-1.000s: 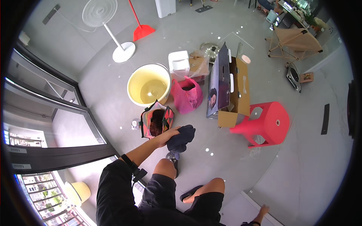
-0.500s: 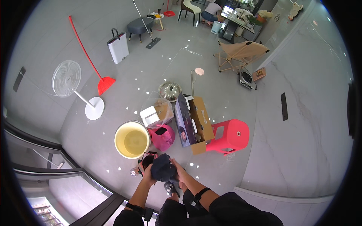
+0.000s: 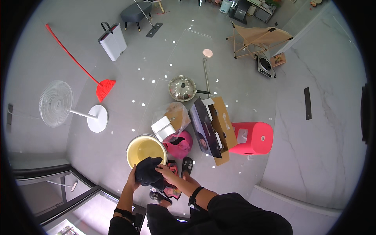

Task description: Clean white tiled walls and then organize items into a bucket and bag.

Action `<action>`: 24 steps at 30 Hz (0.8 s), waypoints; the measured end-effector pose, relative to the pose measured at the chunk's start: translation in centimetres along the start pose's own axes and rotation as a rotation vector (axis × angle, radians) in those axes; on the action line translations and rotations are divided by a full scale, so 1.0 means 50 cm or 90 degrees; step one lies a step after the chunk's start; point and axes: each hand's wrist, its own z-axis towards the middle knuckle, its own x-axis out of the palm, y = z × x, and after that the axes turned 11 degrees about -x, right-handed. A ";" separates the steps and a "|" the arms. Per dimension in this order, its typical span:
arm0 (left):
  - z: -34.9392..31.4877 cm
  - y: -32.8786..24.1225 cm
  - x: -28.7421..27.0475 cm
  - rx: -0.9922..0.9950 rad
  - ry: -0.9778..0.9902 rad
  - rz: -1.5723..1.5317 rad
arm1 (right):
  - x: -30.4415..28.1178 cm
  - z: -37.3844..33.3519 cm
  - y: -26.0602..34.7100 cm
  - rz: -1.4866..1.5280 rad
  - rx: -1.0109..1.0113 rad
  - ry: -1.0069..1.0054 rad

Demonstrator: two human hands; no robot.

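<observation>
Between my two hands is a dark navy cap [image 3: 149,171], crumpled and held over the near edge of a yellow bucket [image 3: 134,150]. My left hand [image 3: 132,180] grips its left side. The fingers of my right hand [image 3: 167,173] close on its right side. The bucket seems to hold some liquid, and the cap hides part of its near rim. Close to the bucket's right side lies a bright pink bag [image 3: 183,147]. A red and black item [image 3: 172,192] rests on the floor between my feet, partly covered by my right forearm.
Beyond the bucket are a clear plastic bag with a white box [image 3: 163,128], a lidded pan [image 3: 182,88] and an open carton [image 3: 225,123]. A red stool [image 3: 258,138] stands right. To the left are a white fan [image 3: 98,118] and a red broom [image 3: 105,89].
My hands have brought the cap from beside the bucket to over its near edge. The view has shifted down and my feet have moved; the red item now shows more.
</observation>
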 end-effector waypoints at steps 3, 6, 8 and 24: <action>0.088 -0.053 -0.105 -0.059 -0.088 0.056 | 0.008 0.115 -0.019 -0.132 0.100 -0.098; 0.179 -0.117 -0.093 -0.054 -0.216 0.218 | -0.069 0.254 -0.112 -0.186 0.036 -0.243; 0.241 -0.139 -0.263 -0.040 -0.233 0.206 | -0.019 0.336 -0.163 -0.161 0.045 -0.265; -0.003 -0.758 -0.712 -0.367 -0.274 0.983 | -0.007 0.368 -0.293 -0.379 0.089 -0.200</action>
